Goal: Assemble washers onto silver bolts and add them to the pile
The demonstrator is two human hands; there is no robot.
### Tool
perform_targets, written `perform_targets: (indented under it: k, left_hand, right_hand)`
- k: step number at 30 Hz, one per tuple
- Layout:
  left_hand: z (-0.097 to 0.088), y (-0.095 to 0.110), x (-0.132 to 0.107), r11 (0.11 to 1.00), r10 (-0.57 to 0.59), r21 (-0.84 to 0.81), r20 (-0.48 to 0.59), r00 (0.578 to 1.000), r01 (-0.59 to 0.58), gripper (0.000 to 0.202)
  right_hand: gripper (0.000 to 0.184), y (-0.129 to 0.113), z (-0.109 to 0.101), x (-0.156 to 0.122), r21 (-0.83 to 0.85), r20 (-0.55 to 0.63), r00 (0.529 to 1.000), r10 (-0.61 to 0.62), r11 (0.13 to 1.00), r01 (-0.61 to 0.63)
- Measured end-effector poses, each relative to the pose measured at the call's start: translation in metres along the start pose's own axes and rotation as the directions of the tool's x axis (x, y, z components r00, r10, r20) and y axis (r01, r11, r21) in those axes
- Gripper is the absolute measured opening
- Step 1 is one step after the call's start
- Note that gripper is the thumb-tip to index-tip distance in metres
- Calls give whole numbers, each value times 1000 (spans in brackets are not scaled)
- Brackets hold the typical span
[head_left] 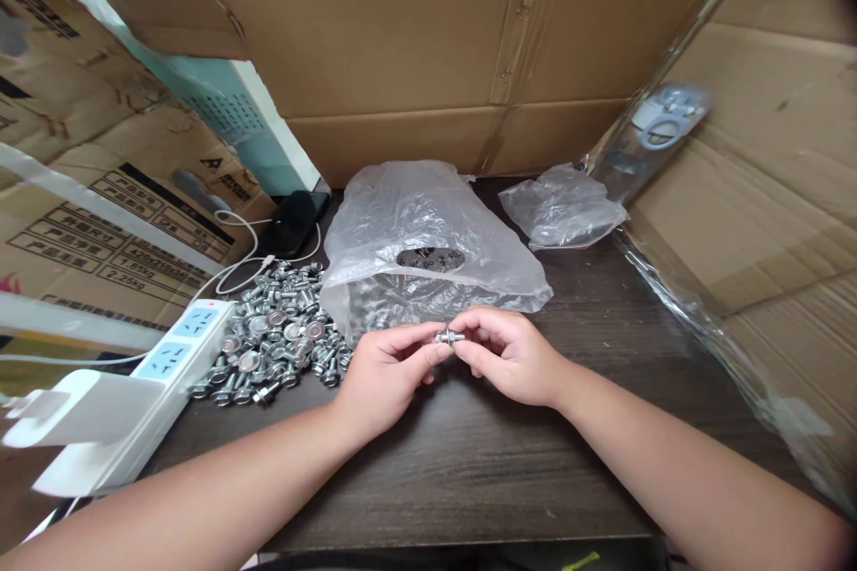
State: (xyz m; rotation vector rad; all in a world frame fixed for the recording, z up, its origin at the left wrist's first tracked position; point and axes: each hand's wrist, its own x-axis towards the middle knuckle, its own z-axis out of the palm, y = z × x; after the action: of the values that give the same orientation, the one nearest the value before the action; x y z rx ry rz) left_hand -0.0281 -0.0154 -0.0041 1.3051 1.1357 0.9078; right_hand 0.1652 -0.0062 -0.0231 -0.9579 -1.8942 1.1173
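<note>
My left hand (388, 375) and my right hand (509, 357) meet above the dark wood table (469, 464), pinching a small zinc-plated bolt with washers or a nut on it (450, 337) between their fingertips. Part of the bolt is hidden by my fingers. To the left of my left hand lies a loose heap of similar flanged bolts (274, 339). Behind my hands sits a clear plastic bag (421, 232) holding more bolts, its near edge close to my fingers.
A white power strip (180, 343) lies at the left beside the heap, with a white cable (241, 254) and a black object (298, 223) behind it. A smaller crumpled plastic bag (559, 207) lies at the back right. Cardboard sheets (402, 18) wall the table's back and sides.
</note>
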Motion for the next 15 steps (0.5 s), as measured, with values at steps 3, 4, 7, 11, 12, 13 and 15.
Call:
perform_targets:
  k: [3,4,7,11,12,13,15]
  left_hand:
    - [0,-1,-1,1000,3,13,-1,1000,-3,23]
    - [0,-2,0,1000,3,16,-2,1000,-3,23]
    - [0,-3,0,1000,5,16,-6,1000,-5,22]
    - [1,-5,1,1000,10,7,-19,1000,-10,23]
    - [2,-5,1,1000,10,5,-21,1000,-10,23]
    - [2,-4,1,1000,8,3,-23,1000,-8,23]
    - [2,-4,0,1000,3,-2,-20,1000,-3,23]
  right_hand:
    - [8,-1,0,1,-41,-7,1000,-22,999,22]
    - [9,-1,0,1,-55,-6,1000,-31,998,31]
    - [12,-4,0,2,-93,-3,998,-61,994,60]
    - [17,-8,-1,3,-120,19,996,-87,989,89]
    - [20,-8,-1,3,-119,25,996,-86,989,89]
    - [23,-9,-2,4,-115,31,996,-83,990,86]
    - [30,-8,-2,4,-99,40,997,-72,992,76]
